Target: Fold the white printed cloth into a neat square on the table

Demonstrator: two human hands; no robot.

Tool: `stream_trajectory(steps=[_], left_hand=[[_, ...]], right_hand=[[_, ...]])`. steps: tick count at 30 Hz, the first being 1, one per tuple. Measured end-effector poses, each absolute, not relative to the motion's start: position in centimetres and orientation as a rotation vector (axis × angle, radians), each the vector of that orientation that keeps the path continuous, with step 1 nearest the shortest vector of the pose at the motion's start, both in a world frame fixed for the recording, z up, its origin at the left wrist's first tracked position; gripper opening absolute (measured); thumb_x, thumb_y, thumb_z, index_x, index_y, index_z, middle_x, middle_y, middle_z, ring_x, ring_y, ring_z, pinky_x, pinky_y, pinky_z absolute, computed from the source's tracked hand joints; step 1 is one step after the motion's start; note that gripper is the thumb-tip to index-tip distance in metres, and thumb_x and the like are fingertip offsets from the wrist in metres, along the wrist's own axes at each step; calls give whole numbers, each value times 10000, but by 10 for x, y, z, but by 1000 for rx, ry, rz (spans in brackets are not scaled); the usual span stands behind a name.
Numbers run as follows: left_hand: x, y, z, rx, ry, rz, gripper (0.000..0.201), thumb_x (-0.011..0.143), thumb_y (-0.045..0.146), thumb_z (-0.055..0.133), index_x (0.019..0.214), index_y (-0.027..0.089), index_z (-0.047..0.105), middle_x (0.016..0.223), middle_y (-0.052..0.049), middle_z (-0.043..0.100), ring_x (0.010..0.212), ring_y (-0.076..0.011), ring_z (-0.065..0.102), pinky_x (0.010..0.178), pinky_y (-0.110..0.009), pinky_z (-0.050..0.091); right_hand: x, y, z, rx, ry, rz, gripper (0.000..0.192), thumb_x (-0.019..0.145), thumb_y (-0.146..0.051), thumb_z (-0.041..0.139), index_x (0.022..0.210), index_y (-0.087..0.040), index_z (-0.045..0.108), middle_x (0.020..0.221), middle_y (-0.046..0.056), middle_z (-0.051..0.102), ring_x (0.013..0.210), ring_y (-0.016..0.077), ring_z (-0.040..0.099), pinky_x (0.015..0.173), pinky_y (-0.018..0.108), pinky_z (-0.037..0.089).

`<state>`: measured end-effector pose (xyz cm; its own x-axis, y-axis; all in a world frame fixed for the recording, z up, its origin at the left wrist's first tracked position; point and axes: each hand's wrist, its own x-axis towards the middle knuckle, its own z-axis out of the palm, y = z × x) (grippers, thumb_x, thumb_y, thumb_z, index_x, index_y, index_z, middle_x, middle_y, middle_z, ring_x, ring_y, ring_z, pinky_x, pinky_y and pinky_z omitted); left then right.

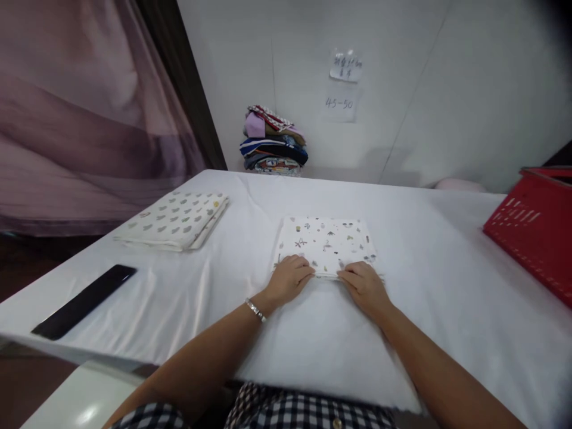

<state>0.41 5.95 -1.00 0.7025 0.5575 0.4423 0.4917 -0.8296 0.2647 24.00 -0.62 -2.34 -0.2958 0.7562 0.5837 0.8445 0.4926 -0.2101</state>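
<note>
A white cloth (328,241) with a small scattered print lies folded into a rectangle on the white-covered table in front of me. My left hand (290,277) is closed at its near left edge, fingers curled over the fabric and thumb toward the middle. At the near right edge, my right hand (364,286) pinches the same cloth in a similar way. A short stretch of the folded edge shows between the two hands. The fingertips of both hands are partly hidden.
Another folded cloth (179,217) with grey leaf-like prints lies at the left. Nearer is a black flat object (84,301). A red plastic basket (527,223) stands at the right. Behind the white table (241,262), a stack of folded fabrics (274,143) rests against the wall.
</note>
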Motion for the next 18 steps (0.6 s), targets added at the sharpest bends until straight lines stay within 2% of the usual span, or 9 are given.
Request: stream_trajectory(steps=[4, 6, 10, 15, 18], left_hand=[[6, 59, -5, 2804, 891, 772, 228, 902, 268, 426, 877, 208, 645, 856, -46, 615, 828, -167, 524, 745, -330, 408], [9, 58, -3, 2815, 881, 781, 199, 886, 285, 459, 972, 216, 625, 974, -57, 624, 920, -187, 533, 798, -355, 421], [16, 55, -8, 2898, 793, 747, 365, 880, 289, 465, 1237, 218, 484, 1281, -78, 525, 1188, -220, 449, 974, -425, 369], [17, 55, -27, 2995, 763, 599, 417, 916, 144, 316, 1310, 238, 414, 1365, -37, 455, 1281, -183, 376, 1052, -429, 309], [13, 52, -28, 2999, 742, 604, 415, 918, 153, 313, 1313, 230, 415, 1377, -35, 440, 1297, -184, 353, 1067, -429, 295]], right_hand=[[234, -6, -21, -1315, -2102, -193, 208, 861, -154, 483, 902, -217, 677, 851, 63, 617, 806, 175, 521, 703, 317, 415], [232, -5, -19, -1335, -2106, -188, 208, 861, -149, 481, 901, -217, 673, 846, 60, 613, 799, 173, 522, 700, 316, 418], [232, -9, -15, -1342, -2119, -164, 208, 872, -162, 469, 938, -219, 658, 853, 58, 607, 798, 169, 530, 707, 322, 428], [250, -23, -16, -1350, -2065, -117, 230, 880, -141, 437, 964, -213, 639, 927, 65, 621, 875, 178, 540, 757, 344, 448], [260, -29, -16, -1372, -2012, -94, 228, 883, -148, 425, 929, -209, 640, 928, 65, 629, 876, 181, 545, 774, 357, 457]])
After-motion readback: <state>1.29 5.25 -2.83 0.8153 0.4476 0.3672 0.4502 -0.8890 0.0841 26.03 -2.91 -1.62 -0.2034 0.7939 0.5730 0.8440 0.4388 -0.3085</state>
